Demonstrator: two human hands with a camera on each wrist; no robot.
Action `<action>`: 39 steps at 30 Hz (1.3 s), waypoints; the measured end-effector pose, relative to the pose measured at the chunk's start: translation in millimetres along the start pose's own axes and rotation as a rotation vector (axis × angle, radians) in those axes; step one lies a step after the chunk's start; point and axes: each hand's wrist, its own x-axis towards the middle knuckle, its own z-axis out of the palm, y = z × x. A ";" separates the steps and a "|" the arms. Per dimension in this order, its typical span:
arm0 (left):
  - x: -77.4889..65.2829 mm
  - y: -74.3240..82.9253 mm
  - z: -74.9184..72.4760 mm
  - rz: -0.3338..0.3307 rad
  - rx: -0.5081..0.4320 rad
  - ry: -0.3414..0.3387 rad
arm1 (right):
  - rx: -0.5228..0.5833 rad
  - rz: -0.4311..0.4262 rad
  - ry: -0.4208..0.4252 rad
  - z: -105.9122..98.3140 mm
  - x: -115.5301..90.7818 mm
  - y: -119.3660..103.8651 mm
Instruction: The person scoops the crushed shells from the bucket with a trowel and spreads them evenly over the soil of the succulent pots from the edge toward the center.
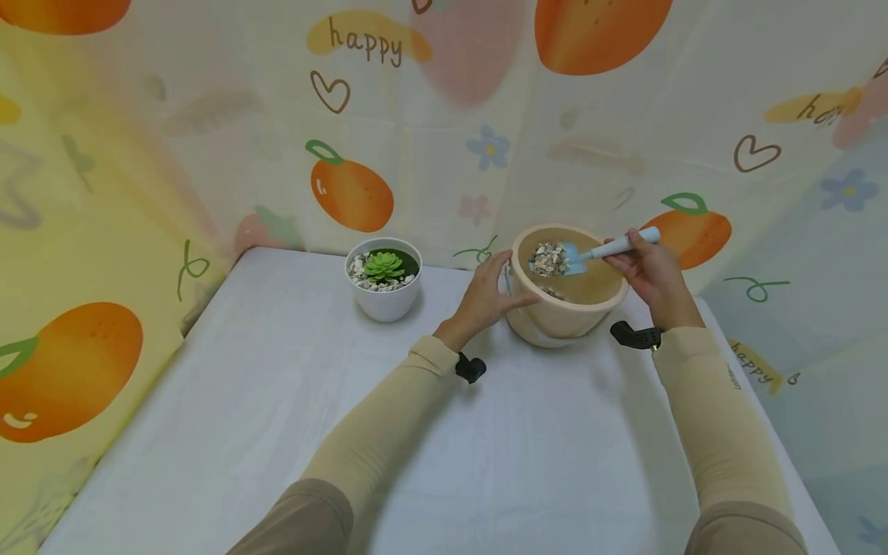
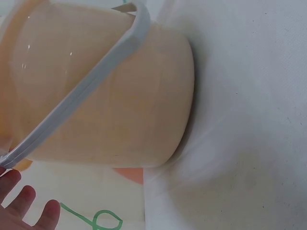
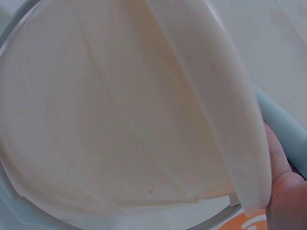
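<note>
A beige plastic bucket (image 1: 565, 314) with a grey handle (image 2: 88, 79) stands at the back right of the table. My left hand (image 1: 480, 299) holds the bucket's left side, thumb lying along the near rim and fingers round toward the back. With my right hand (image 1: 655, 279) I grip the pale blue handle of a small shovel (image 1: 620, 245) above the right rim. Its blade, loaded with small mixed pebbles (image 1: 549, 260), is over the bucket's opening. More pebbles (image 1: 552, 292) show low inside. In the right wrist view the bucket wall hides the blade.
A white pot (image 1: 384, 302) holding a green succulent (image 1: 384, 265) and white stones stands left of the bucket. White cloth covers the table (image 1: 527, 447). A fruit-printed curtain (image 1: 437, 185) hangs right behind the table and along its sides.
</note>
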 end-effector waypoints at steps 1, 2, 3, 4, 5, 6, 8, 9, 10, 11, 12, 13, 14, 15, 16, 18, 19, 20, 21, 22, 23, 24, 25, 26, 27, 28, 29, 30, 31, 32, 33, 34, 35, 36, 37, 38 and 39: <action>-0.1 0.0 -0.4 0.002 0.003 0.002 | 0.002 -0.008 -0.006 -0.1 -0.1 0.5; -0.2 0.1 -0.9 0.005 0.005 0.004 | 0.005 -0.017 -0.007 -0.2 0.0 0.8; -0.3 0.1 -1.3 0.007 0.007 0.007 | 0.007 -0.024 -0.010 -0.4 0.0 1.1; -0.3 0.0 -1.7 0.009 0.007 0.009 | 0.012 -0.030 -0.012 -0.2 -0.4 1.4; -0.3 -0.1 -1.9 0.010 0.007 0.010 | 0.017 -0.035 -0.014 -0.2 -0.6 1.6; -0.4 -0.1 -2.2 0.009 0.006 0.011 | 0.017 -0.042 -0.013 -0.4 -0.7 1.8; -0.7 -0.5 -2.6 0.008 -0.003 0.011 | 0.039 -0.055 -0.017 0.0 -1.2 2.8; -0.9 -0.7 -2.9 0.007 -0.008 0.010 | 0.054 -0.063 -0.024 0.3 -1.5 3.6; -1.1 -0.8 -2.8 0.006 -0.013 0.010 | 0.064 -0.072 -0.030 0.5 -1.9 4.2; -1.3 -0.8 -2.8 0.005 -0.018 0.009 | 0.072 -0.081 -0.035 0.7 -2.2 4.9; -1.3 -1.0 -2.9 0.005 -0.019 0.009 | 0.081 -0.089 -0.040 1.0 -2.7 5.4; -1.6 -0.9 -3.4 0.003 -0.022 0.010 | 0.084 -0.099 -0.046 1.5 -3.1 6.0; -1.9 -0.6 -4.0 0.000 -0.021 0.010 | 0.087 -0.105 -0.048 1.9 -3.2 6.5; -2.0 -0.3 -4.7 -0.001 -0.022 0.010 | 0.085 -0.111 -0.052 2.4 -3.2 6.9; -2.1 0.0 -5.5 -0.005 -0.021 0.010 | 0.082 -0.114 -0.053 3.0 -3.2 7.0; -2.3 1.0 -7.3 -0.008 -0.015 0.009 | 0.080 -0.117 -0.053 4.2 -3.4 7.2; -2.6 1.6 -8.4 -0.011 -0.013 0.008 | 0.079 -0.118 -0.054 4.8 -3.4 7.4; -2.8 2.1 -9.4 -0.011 -0.010 0.007 | 0.087 -0.114 -0.054 5.4 -3.7 7.3; -2.9 2.3 -10.1 -0.010 -0.009 0.007 | 0.088 -0.114 -0.054 5.9 -4.2 7.3; -3.1 2.5 -10.8 -0.011 -0.008 0.008 | 0.090 -0.113 -0.053 6.2 -4.6 7.2; -3.5 2.7 -11.5 -0.010 -0.008 0.009 | 0.091 -0.113 -0.051 6.8 -5.4 7.1; -3.9 2.9 -12.2 -0.008 -0.010 0.010 | 0.089 -0.115 -0.051 7.3 -6.0 7.0; -4.4 2.9 -13.3 -0.006 -0.008 0.012 | 0.091 -0.117 -0.052 7.8 -6.3 7.0; -4.9 2.9 -14.4 -0.001 -0.012 0.013 | 0.092 -0.120 -0.052 8.3 -6.5 7.0; -5.4 2.8 -15.5 0.005 -0.013 0.015 | 0.081 -0.126 -0.051 9.2 -6.8 7.1; -6.1 3.1 -17.0 0.013 -0.016 0.016 | 0.082 -0.128 -0.052 10.2 -7.2 7.2; -6.8 3.1 -18.0 0.021 -0.015 0.016 | 0.084 -0.131 -0.051 10.9 -7.7 7.3; -7.6 2.9 -19.2 0.027 -0.013 0.015 | 0.084 -0.133 -0.051 12.0 -8.2 7.5; -8.4 2.8 -20.6 0.031 -0.012 0.015 | 0.084 -0.136 -0.050 13.0 -8.7 7.7; -9.2 2.7 -22.0 0.032 -0.012 0.014 | 0.085 -0.137 -0.050 14.4 -9.4 7.9; -9.9 2.4 -23.6 0.030 -0.010 0.013 | 0.085 -0.138 -0.052 15.8 -10.1 8.1; -10.7 2.2 -25.3 0.025 -0.010 0.011 | 0.086 -0.138 -0.054 17.1 -10.7 8.3; -11.2 1.7 -27.0 0.019 -0.008 0.008 | 0.084 -0.140 -0.057 18.1 -11.1 8.4; -11.6 1.4 -28.7 0.015 -0.010 0.007 | 0.078 -0.142 -0.060 19.4 -11.7 8.5; -11.9 1.1 -30.5 0.009 -0.012 0.006 | 0.079 -0.143 -0.063 20.1 -12.0 8.4; -12.0 0.8 -32.4 0.004 -0.018 0.004 | 0.080 -0.143 -0.067 21.3 -12.8 8.4; -12.1 0.7 -34.3 -0.002 -0.025 0.004 | 0.078 -0.146 -0.070 22.4 -13.3 8.4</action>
